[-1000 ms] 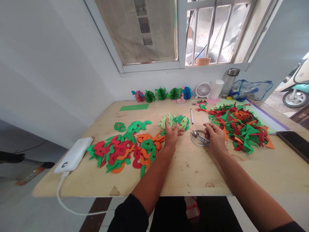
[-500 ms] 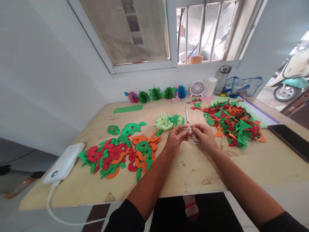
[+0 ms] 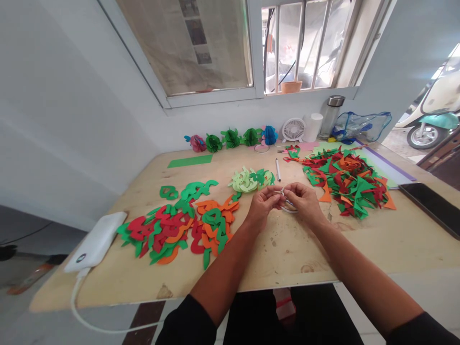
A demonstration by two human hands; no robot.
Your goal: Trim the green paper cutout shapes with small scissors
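My left hand (image 3: 266, 201) and my right hand (image 3: 302, 197) meet over the middle of the table, fingertips nearly touching. Both are closed in a pinch on a thin whitish cord or wire. Its curved loop (image 3: 289, 209) shows just beneath the fingers; most of the rest is covered by them. Pale green paper cut-outs (image 3: 244, 181) lie just beyond my left hand. Beyond the fingertips is a white pen (image 3: 278, 170). To the right spreads a heap of red, green and orange paper scraps (image 3: 350, 179).
Curvy paper cut-outs (image 3: 168, 235) are piled at left, near a white power bank (image 3: 95, 242) with a cable. Along the wall stand folded paper figures (image 3: 230, 138), a small fan (image 3: 293, 130) and a glass bottle (image 3: 331, 117). A phone (image 3: 433, 206) lies at the right edge.
My fingertips have shifted slightly, and a pale bit of the cord or wire now shows between them. Everything else on the table stays put.
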